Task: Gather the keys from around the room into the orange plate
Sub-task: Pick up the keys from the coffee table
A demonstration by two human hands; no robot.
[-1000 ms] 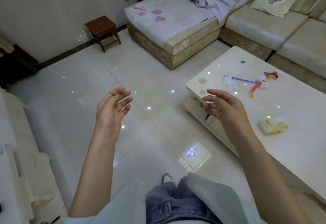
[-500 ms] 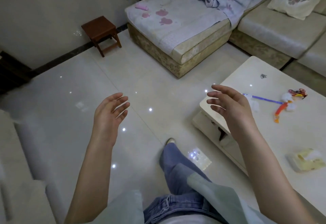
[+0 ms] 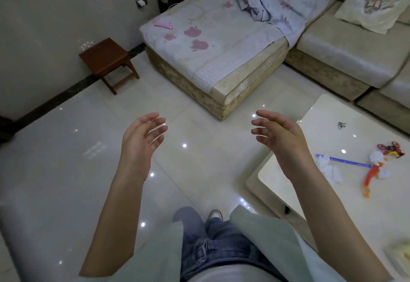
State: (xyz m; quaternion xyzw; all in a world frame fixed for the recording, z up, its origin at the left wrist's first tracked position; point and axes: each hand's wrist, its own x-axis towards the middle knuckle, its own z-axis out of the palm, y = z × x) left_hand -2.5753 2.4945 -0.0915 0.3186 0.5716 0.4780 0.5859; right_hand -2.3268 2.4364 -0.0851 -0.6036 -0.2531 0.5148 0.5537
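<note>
Spreading loosely, fingers of the left hand gripping nothing, hovering over the glossy floor. Curling slightly open too, the right hand, empty, hanging just off the near left corner of the pale coffee table. Lying near the table's far edge, a small dark metal bunch, possibly keys, too small for telling surely. Resting further in from the left edge: a blue pen, crumpled tissues, an orange-red toy. Showing no readable writing anywhere. Standing against the wall, a brown stool. Lying on the ottoman, a pink tube and rumpled clothes. Leaning on the sofa, an embroidered cushion. Seeing no orange plate.
</note>
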